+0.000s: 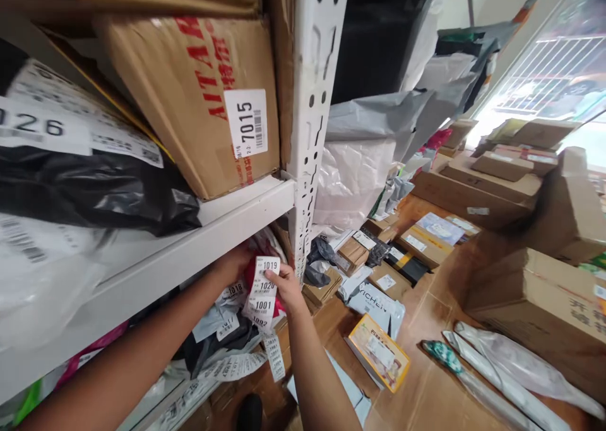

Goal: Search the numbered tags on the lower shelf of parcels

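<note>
My right hand (pixel 285 286) pinches a strip of white number labels (pixel 264 292) reading 1019, 1020, 1001, which hangs down in front of the lower shelf. My left hand (pixel 233 262) reaches under the white shelf board (pixel 199 238) and touches a red parcel (pixel 249 273) among grey and white bagged parcels (pixel 222 320) with stuck-on number labels. What its fingers hold is hidden behind the label strip.
A brown carton labelled 7015 (pixel 199 96) and black and white bags (pixel 71 185) fill the upper shelf. A white slotted upright (pixel 310 115) divides the rack. Many cartons (pixel 478 191), bagged parcels (pixel 374 301) and a yellow box (pixel 379 352) lie on the floor to the right.
</note>
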Demonstrator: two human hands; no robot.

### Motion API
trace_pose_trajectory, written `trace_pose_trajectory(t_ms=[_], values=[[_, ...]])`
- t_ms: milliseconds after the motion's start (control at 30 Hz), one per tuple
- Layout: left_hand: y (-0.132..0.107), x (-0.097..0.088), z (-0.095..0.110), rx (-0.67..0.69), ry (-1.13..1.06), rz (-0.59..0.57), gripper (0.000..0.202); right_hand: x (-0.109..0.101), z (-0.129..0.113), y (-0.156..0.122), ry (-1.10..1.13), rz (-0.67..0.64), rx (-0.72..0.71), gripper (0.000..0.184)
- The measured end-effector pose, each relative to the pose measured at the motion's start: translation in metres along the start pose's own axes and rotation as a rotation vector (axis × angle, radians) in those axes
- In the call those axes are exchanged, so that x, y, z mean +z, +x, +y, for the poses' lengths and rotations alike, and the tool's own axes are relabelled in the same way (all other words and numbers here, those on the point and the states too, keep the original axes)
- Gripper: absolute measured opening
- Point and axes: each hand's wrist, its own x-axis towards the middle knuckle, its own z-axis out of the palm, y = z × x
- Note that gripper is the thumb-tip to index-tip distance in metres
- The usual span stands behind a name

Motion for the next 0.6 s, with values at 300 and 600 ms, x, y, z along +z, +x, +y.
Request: trace_pose_trajectory(t_ms=[300,600], values=[[-0.015,0.025,-0.016,-0.086,0.169,0.042,0.037,0.008,-0.003,0.009,-0.172,-0.031,-0.161,0.029],[-0.029,0.041,-0.021,-0.125,0.176,0.189,0.046,-0.005,0.027,0.009,0.061,0.02,-0.151,0.02]])
